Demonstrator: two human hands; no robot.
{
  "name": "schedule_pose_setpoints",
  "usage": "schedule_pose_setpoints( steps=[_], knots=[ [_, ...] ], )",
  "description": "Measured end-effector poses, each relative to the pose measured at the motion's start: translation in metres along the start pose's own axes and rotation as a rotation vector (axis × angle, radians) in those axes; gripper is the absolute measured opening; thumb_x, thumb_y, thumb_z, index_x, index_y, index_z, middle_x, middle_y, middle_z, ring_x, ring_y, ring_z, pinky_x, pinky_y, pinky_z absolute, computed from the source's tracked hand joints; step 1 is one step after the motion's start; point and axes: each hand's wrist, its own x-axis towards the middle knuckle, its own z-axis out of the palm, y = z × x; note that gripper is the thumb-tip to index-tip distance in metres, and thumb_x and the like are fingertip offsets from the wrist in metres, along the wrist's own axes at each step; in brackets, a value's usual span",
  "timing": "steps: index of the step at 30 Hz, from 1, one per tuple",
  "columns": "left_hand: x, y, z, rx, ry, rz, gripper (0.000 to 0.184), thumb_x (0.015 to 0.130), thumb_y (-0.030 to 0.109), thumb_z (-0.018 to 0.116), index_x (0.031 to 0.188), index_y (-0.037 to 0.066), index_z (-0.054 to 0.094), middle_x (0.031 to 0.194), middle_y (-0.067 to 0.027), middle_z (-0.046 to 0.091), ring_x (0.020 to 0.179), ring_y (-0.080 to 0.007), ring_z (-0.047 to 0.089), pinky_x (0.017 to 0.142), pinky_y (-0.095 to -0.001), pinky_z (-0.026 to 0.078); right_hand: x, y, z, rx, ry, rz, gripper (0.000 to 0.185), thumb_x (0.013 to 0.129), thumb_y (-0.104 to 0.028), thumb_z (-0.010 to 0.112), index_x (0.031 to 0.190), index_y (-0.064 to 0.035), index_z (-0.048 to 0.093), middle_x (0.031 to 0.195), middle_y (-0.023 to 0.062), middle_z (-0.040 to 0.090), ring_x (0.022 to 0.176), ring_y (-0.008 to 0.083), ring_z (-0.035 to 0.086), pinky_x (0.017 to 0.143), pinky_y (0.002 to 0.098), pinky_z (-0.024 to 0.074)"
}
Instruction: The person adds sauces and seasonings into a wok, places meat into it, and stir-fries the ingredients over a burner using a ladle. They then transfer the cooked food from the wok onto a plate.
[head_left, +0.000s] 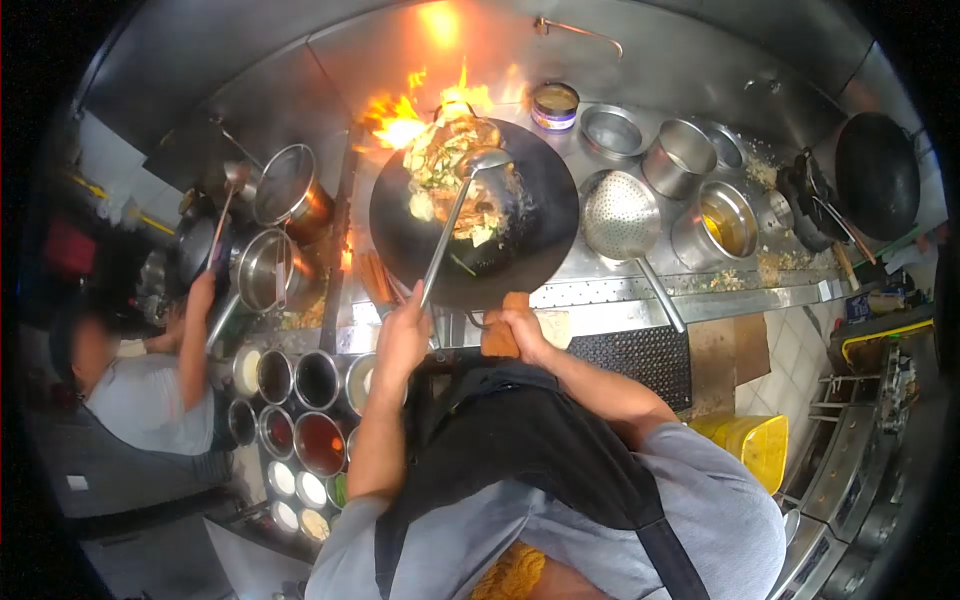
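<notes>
While flames [398, 132] are seen at its far rim in the head view, the wok [545, 240] on the bench [592, 280] is best steadied by the right hand [524, 328], closed around an orange cloth [499, 341]; the food [440, 165] should be turned by the ladle [450, 235], gripped in the left hand [404, 332]. At the hands, one wok, one ladle and one cloth are counted.

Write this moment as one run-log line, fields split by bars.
left hand: grips ladle | right hand: holds cloth at wok's near side | food: in wok | flames: at wok's far side
</notes>
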Motion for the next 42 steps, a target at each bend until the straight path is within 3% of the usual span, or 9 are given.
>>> schedule_pose_setpoints(
  steps=[3, 10, 13, 15, 19, 24, 33, 37, 42],
  knots=[
    [-0.029, -0.004, -0.023, -0.073, 0.003, 0.014, 0.059, 0.088, 0.009, 0.066, 0.144, 0.011, 0.047, 0.102, -0.0253, 0.067, 0.092, -0.0368, 0.068, 0.082, -0.0402, 0.052, -0.005, -0.026, 0.015, 0.114, 0.051, 0.124, 0.026, 0.087, -0.012, 0.054, 0.11, -0.0017, 0.06, 0.098, 0.0141, 0.067, 0.087, 0.0261, 0.068, 0.079, 0.0402, 0.0582],
    [-0.075, 0.011, -0.123, -0.052, -0.273, -0.14, 0.055, 0.088, 0.012, 0.063, 0.141, 0.01, 0.05, 0.099, -0.0274, 0.064, 0.095, -0.0411, 0.064, 0.083, -0.0405, 0.05, 0.104, -0.063, 0.04, 0.154, 0.188, 0.076, 0.029, 0.084, -0.007, 0.058, 0.109, 0.0054, 0.051, 0.097, 0.0193, 0.065, 0.089, 0.0334, 0.068, 0.075, 0.0495, 0.0586],
    [-0.062, 0.002, -0.11, 0.117, -0.3, -0.15, 0.053, 0.09, 0.014, 0.065, 0.141, 0.009, 0.05, 0.098, -0.0232, 0.068, 0.085, -0.0312, 0.069, 0.082, -0.0344, 0.051, 0.087, -0.056, 0.034, 0.115, 0.126, 0.114, 0.028, 0.086, -0.008, 0.056, 0.11, 0.0047, 0.052, 0.099, 0.0192, 0.065, 0.09, 0.0331, 0.068, 0.077, 0.0488, 0.0586],
    [-0.051, -0.027, -0.066, 0.036, -0.135, -0.077, 0.052, 0.089, 0.016, 0.06, 0.14, 0.013, 0.051, 0.103, -0.0251, 0.067, 0.098, -0.0425, 0.063, 0.085, -0.048, 0.05, 0.055, -0.045, 0.026, 0.11, 0.078, 0.103, 0.03, 0.089, -0.013, 0.053, 0.114, 0.0033, 0.054, 0.102, 0.0185, 0.065, 0.091, 0.032, 0.068, 0.08, 0.0473, 0.0584],
    [-0.058, -0.015, -0.042, 0.083, -0.047, -0.118, 0.053, 0.088, 0.014, 0.063, 0.14, 0.012, 0.051, 0.102, -0.0235, 0.068, 0.097, -0.0417, 0.064, 0.082, -0.047, 0.051, 0.012, 0.01, -0.031, -0.032, -0.017, 0.085, 0.035, 0.089, -0.016, 0.052, 0.118, 0.0024, 0.054, 0.106, 0.0172, 0.065, 0.096, 0.0286, 0.067, 0.082, 0.0451, 0.0576],
    [-0.081, 0.012, -0.121, 0.021, -0.274, -0.2, 0.054, 0.087, 0.012, 0.064, 0.14, 0.012, 0.051, 0.095, -0.0231, 0.068, 0.092, -0.0411, 0.065, 0.079, -0.047, 0.051, 0.056, -0.075, 0.034, 0.054, 0.095, 0.137, 0.03, 0.088, -0.015, 0.053, 0.113, 0.002, 0.056, 0.101, 0.0173, 0.067, 0.088, 0.0285, 0.069, 0.073, 0.044, 0.059],
    [-0.061, -0.025, -0.034, 0.127, -0.005, -0.062, 0.048, 0.088, 0.022, 0.066, 0.134, 0.014, 0.057, 0.091, -0.0223, 0.067, 0.085, -0.0401, 0.065, 0.074, -0.0495, 0.051, 0.006, -0.001, -0.024, -0.064, -0.064, 0.009, 0.034, 0.086, -0.017, 0.054, 0.116, 0.0007, 0.057, 0.104, 0.0144, 0.066, 0.095, 0.0285, 0.067, 0.081, 0.0448, 0.0575],
    [-0.077, -0.008, -0.079, -0.061, -0.07, -0.13, 0.052, 0.087, 0.012, 0.066, 0.138, 0.011, 0.054, 0.093, -0.022, 0.069, 0.089, -0.0403, 0.066, 0.081, -0.0438, 0.052, 0.03, -0.053, 0.022, 0.078, 0.058, 0.117, 0.031, 0.086, -0.015, 0.054, 0.113, 0.0005, 0.055, 0.103, 0.0159, 0.065, 0.092, 0.029, 0.067, 0.077, 0.0433, 0.0581],
    [-0.048, 0.003, -0.096, -0.067, -0.081, -0.204, 0.052, 0.089, 0.017, 0.065, 0.138, 0.011, 0.053, 0.103, -0.024, 0.068, 0.1, -0.0398, 0.065, 0.087, -0.0426, 0.05, 0.114, -0.082, 0.035, -0.049, 0.15, 0.17, 0.02, 0.089, -0.021, 0.054, 0.104, -0.0071, 0.057, 0.094, 0.0102, 0.068, 0.075, 0.0244, 0.068, 0.05, 0.0392, 0.0526]
  ],
)
